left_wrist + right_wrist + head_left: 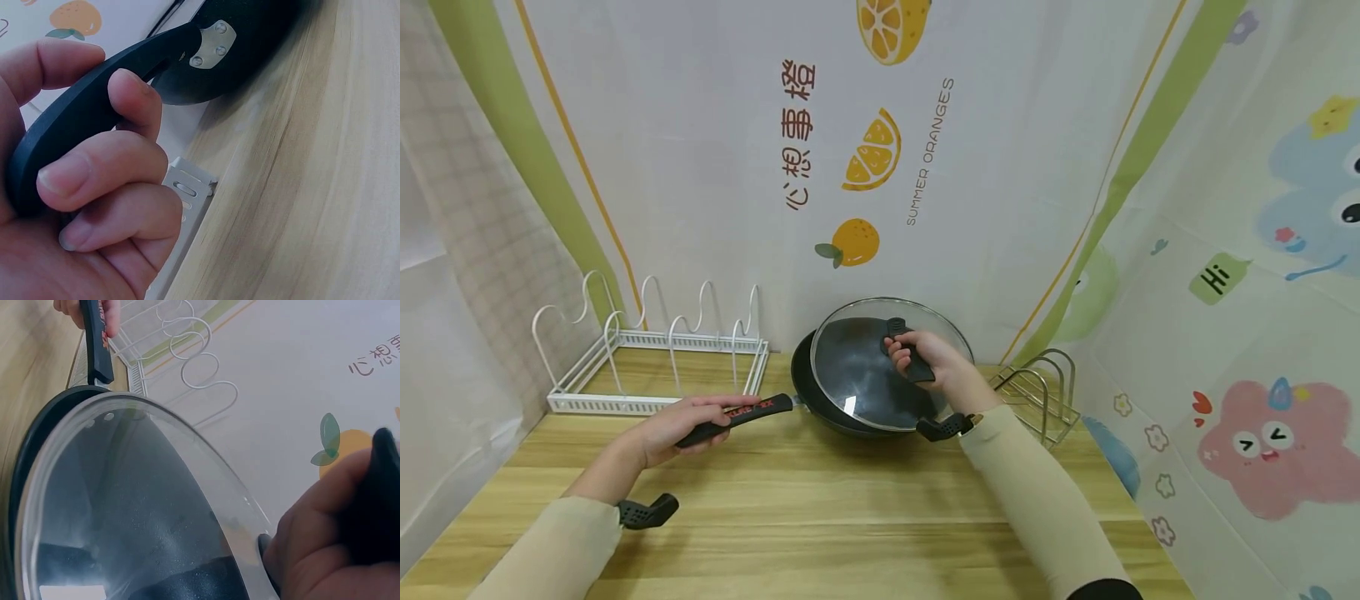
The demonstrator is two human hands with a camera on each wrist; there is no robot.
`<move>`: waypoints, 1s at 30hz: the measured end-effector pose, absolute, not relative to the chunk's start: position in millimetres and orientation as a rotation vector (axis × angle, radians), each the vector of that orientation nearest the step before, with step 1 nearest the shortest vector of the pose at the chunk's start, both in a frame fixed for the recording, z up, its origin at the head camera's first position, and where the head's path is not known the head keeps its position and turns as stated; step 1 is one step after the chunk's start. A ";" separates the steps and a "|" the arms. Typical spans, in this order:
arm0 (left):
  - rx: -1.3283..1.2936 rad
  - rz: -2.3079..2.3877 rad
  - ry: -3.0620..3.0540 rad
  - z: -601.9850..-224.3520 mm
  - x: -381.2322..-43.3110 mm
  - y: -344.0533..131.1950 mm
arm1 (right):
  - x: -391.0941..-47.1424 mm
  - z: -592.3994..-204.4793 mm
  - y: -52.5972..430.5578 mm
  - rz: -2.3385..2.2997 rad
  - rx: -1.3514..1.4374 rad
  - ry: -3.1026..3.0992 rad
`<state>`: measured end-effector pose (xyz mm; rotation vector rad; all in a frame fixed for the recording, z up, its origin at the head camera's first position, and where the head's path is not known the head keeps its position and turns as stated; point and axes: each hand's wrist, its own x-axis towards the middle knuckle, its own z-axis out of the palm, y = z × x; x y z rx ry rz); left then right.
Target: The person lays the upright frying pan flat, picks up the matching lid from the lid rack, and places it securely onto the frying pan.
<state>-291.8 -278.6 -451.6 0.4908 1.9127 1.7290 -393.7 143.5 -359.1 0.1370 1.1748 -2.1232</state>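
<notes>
A black wok point(801, 367) is at the back middle of the wooden table, its long black handle point(775, 405) pointing left. My left hand point(688, 423) grips that handle, and the left wrist view shows the fingers point(119, 165) curled round it. Over the wok is a glass lid point(850, 333) with a metal rim, shifted to the right so part of the wok's left side shows. My right hand point(928, 358) holds the lid by its black knob point(919, 367). In the right wrist view the lid's rim point(187, 434) looks tilted over the wok point(31, 437).
To the left of the wok stands a white wire rack point(655, 404) with several upright loops. A smaller gold-coloured wire rack point(1045, 400) is at the right, beside the right forearm. A printed curtain point(715, 167) hangs directly behind the table point(820, 517).
</notes>
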 end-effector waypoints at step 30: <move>0.451 1.739 1.914 -449.7 -289.7 -277.5 | -411.6 -370.8 116.4 -2.051 0.230 1.097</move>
